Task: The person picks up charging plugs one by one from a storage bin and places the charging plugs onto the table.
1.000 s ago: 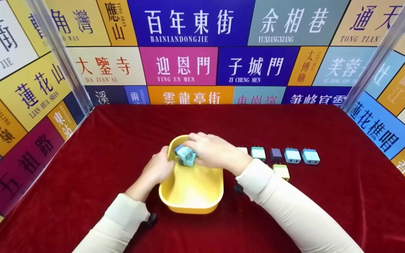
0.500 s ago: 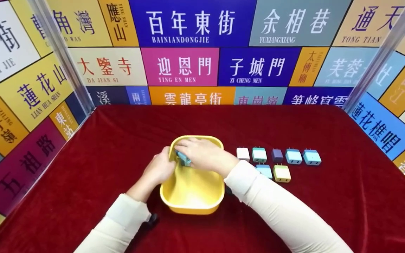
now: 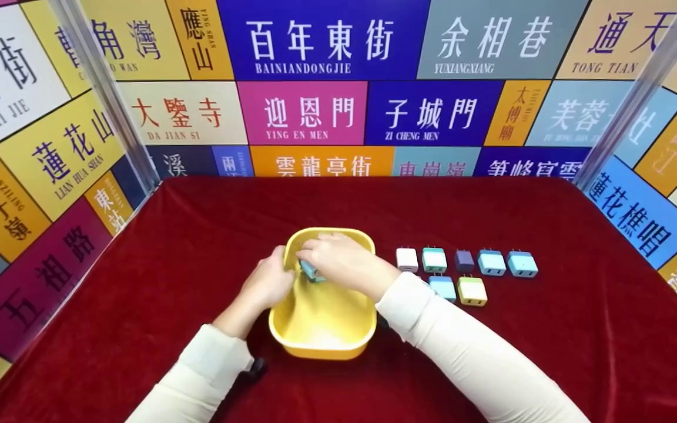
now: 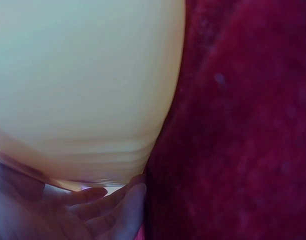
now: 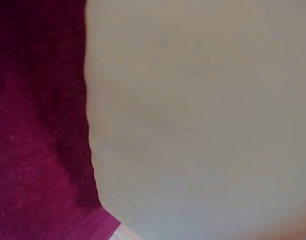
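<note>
A yellow plastic bin (image 3: 324, 351) stands on the red cloth. My left hand (image 3: 267, 281) grips its left rim; in the left wrist view, curled fingers (image 4: 100, 212) lie against the bin's wall (image 4: 88, 90). Inside the bin's far left part, my right hand (image 3: 344, 261) holds a light blue plug-in charger (image 3: 310, 270). Its fingertips and much of that charger are hidden by the back of the hand. A pale, blurred surface (image 5: 193, 115) fills most of the right wrist view, where the right hand's grip cannot be seen.
Right of the bin, a row holds a white charger (image 3: 407, 259), a green-and-white one (image 3: 434, 259), a dark purple one (image 3: 463, 260) and two light blue ones (image 3: 522, 264). Nearer lie a blue charger (image 3: 442, 288) and a yellow-green one (image 3: 472, 291). Printed panels (image 3: 303, 111) wall the table's back.
My right hand has moved deeper into the bin's far part, and the light blue charger there has turned and become more covered. The left hand keeps its grip on the rim.
</note>
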Action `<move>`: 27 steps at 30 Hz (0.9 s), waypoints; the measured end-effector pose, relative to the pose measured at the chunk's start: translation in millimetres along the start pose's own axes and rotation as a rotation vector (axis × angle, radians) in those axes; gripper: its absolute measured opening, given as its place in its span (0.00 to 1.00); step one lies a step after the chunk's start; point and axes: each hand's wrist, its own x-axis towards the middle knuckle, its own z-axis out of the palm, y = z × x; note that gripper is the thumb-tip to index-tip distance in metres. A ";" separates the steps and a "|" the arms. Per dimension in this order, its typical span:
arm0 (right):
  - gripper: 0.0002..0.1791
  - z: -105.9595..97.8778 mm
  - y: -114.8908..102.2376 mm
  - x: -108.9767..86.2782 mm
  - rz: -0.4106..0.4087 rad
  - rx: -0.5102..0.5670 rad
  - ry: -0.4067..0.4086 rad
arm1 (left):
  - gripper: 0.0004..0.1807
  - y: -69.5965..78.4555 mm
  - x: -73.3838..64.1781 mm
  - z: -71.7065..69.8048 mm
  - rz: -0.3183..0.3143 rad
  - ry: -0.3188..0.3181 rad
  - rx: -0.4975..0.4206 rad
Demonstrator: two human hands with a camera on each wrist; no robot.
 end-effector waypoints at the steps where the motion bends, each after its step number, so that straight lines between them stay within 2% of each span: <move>1: 0.19 -0.2 -0.4 -0.3 0.000 0.003 0.004 | 0.27 0.1 0.0 -0.1 -0.003 -0.003 0.000; 4: 0.18 -0.5 -1.1 -1.8 0.012 0.021 0.013 | 0.28 0.1 0.2 0.5 -0.012 -0.007 -0.001; 5: 0.17 -0.6 -1.1 -2.4 0.015 0.022 0.016 | 0.29 5.6 -2.5 -1.2 -0.032 -0.014 0.002; 14: 0.17 -4.6 0.3 -10.5 0.002 0.069 0.013 | 0.30 7.0 -2.3 -0.8 -0.051 -0.031 -0.006; 21: 0.22 -12.9 1.5 -26.9 -0.010 0.106 -0.034 | 0.29 4.5 -1.4 0.8 -0.052 -0.020 -0.015; 27: 0.23 -20.5 1.0 -42.7 -0.027 0.083 -0.028 | 0.28 3.6 -1.6 -0.5 -0.047 -0.016 -0.033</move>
